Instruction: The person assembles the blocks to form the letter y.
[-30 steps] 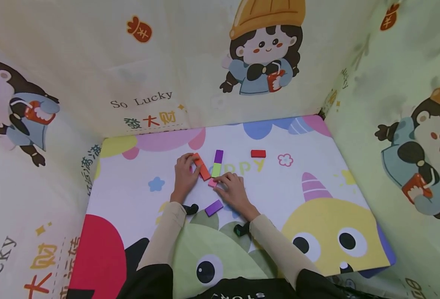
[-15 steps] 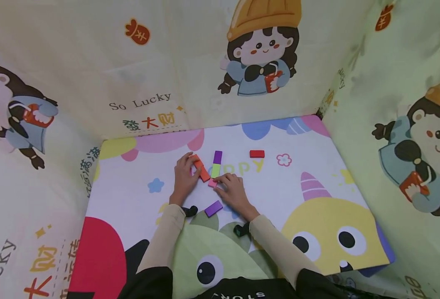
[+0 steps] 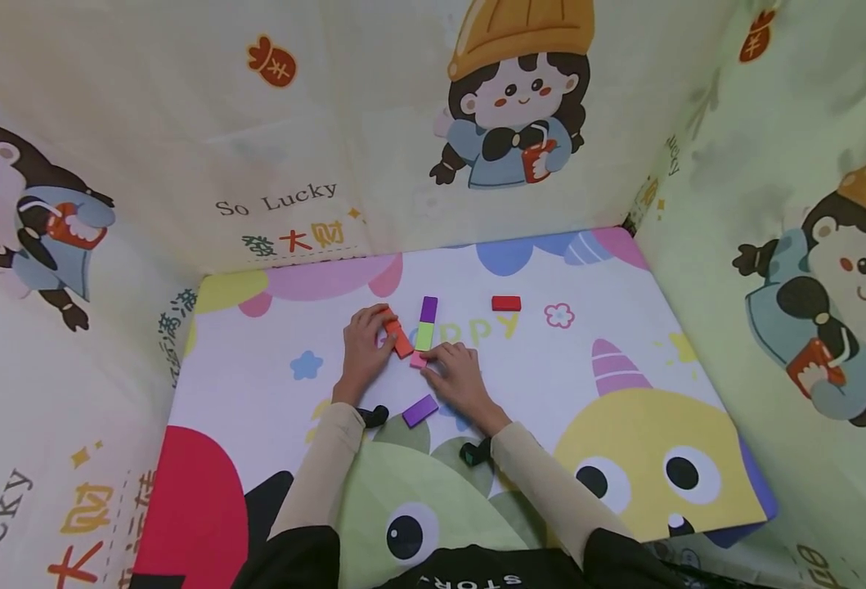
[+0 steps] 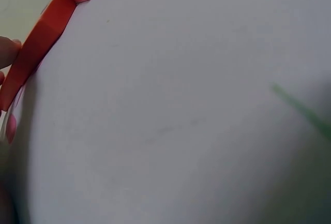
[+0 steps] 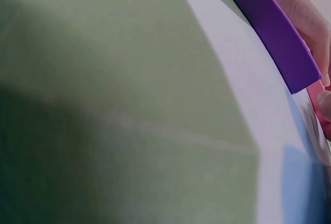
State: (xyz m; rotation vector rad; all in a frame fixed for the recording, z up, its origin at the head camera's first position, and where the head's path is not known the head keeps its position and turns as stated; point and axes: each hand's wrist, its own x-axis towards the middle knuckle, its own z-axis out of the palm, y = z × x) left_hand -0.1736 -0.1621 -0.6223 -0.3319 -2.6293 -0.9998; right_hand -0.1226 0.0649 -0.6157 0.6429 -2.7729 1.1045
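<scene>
In the head view my left hand (image 3: 362, 352) pinches an orange-red strip (image 3: 401, 342) between thumb and fingers; it may be two blocks end to end. The left wrist view shows the orange-red strip (image 4: 39, 43) with fingertips at its side and a pink block at its end. My right hand (image 3: 464, 378) holds a small pink block (image 3: 418, 360) by its fingertips, which partly hide it. Beyond the pink block stretch a lime green block (image 3: 424, 336) and a purple block (image 3: 428, 309) in line. Nearer the body lies another purple block (image 3: 420, 411), large in the right wrist view.
A red block (image 3: 506, 303) lies apart, farther back to the right. Printed cartoon figures cover the white table mat (image 3: 521, 376). Patterned cloth walls (image 3: 381, 147) rise at the back and both sides. Black wrist devices (image 3: 475, 452) sit at both cuffs.
My left fingertips have shifted slightly right and nearer, and the far end of the orange-red strip has moved with them. The right hand and the other blocks look unchanged.
</scene>
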